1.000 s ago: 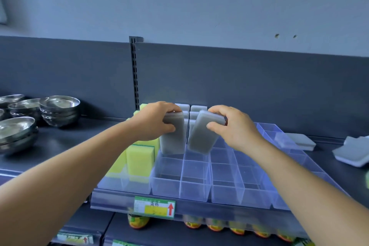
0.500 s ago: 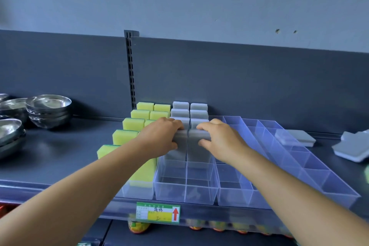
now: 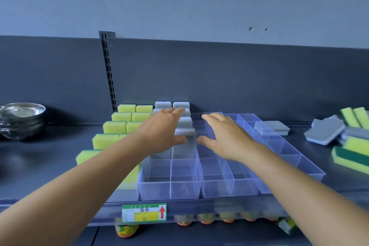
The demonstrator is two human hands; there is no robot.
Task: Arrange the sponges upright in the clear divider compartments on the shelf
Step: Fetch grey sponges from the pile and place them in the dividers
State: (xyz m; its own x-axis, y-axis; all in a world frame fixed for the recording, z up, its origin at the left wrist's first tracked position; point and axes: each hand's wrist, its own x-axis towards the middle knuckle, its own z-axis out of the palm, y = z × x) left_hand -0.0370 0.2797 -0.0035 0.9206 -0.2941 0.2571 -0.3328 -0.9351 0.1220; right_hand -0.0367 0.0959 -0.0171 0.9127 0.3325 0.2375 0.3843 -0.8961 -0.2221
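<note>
Sponges are looking light, soft and squashy, best pinched by the two broad faces near the top edge. Yellow sponges (image 3: 114,127) are standing upright in the leftmost compartments of the clear divider (image 3: 215,187); the left hand (image 3: 161,132) is hovering with fingers spread, holding nothing, over the upright grey sponges (image 3: 183,142) just beside it. The right hand (image 3: 225,138), likewise spread and holding nothing, is hanging over unfilled compartments, while loose sponges (image 3: 327,132) are lying well apart on the shelf at far right.

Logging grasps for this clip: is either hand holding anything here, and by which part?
Nothing is held. The left hand and right hand are open, fingers straight, above the upright grey sponges.
</note>
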